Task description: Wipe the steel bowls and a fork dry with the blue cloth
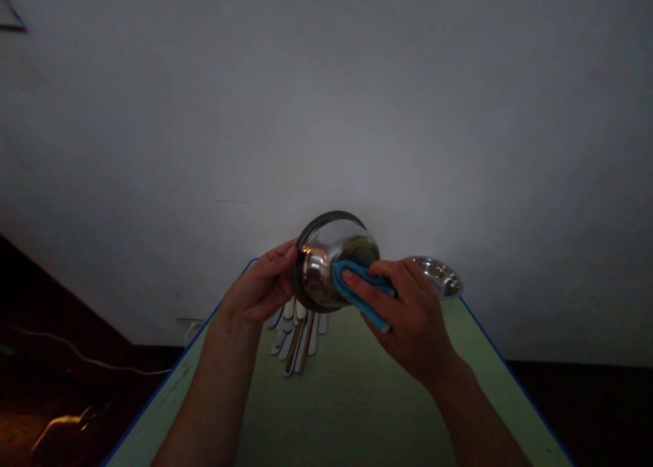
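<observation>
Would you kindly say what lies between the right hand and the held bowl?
The head view shows a blue cloth between the right hand and held bowl.

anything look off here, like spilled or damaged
Nothing looks spilled. The bowl is tipped, but the left hand holds it so, the right hand holding a cloth against it. One oddity: a thin dark line on the wall, left of the bowl; scratch or crack, I can't tell.

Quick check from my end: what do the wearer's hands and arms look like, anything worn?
Left hand and right hand are gloveless; no rings show on the visible fingers. Both forearms are bare: no sleeves, watch or bracelet in view.
</observation>
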Demonstrator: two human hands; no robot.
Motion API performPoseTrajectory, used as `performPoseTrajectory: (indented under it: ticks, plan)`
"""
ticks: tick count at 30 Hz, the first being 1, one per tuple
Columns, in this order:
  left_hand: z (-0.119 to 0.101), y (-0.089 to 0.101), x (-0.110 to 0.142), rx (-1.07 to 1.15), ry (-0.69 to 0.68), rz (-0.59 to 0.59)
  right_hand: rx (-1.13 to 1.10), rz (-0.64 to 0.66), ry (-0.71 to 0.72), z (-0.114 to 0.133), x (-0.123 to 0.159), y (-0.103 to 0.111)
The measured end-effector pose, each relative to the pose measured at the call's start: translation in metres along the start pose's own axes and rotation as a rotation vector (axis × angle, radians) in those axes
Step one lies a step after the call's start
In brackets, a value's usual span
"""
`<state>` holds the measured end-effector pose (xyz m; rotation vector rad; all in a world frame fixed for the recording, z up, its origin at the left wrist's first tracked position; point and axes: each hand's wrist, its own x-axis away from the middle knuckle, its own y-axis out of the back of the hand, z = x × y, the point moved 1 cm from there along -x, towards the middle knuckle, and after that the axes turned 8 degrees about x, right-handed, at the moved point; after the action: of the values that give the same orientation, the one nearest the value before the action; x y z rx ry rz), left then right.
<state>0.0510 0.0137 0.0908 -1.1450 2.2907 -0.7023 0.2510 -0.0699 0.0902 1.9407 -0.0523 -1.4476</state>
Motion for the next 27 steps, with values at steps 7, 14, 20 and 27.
performPoseTrajectory:
  ticks: [7, 14, 20, 27]
  plan:
    - [-0.0021, -0.0018, 0.0004, -0.051, 0.005, 0.019, -0.004, -0.008, -0.016, 0.0011, 0.0002, -0.0001]
    - [-0.0031, -0.0014, 0.0015, -0.048, 0.002, 0.025, 0.022, 0.023, -0.052, 0.0003, 0.0013, -0.001]
    - [-0.0025, -0.0022, 0.0018, -0.042, 0.005, 0.027, 0.057, 0.014, -0.08, -0.0017, 0.0039, -0.0025]
    - [-0.0014, 0.0015, 0.002, -0.026, 0.008, 0.014, 0.052, 0.015, -0.097, -0.003, 0.0059, -0.0044]
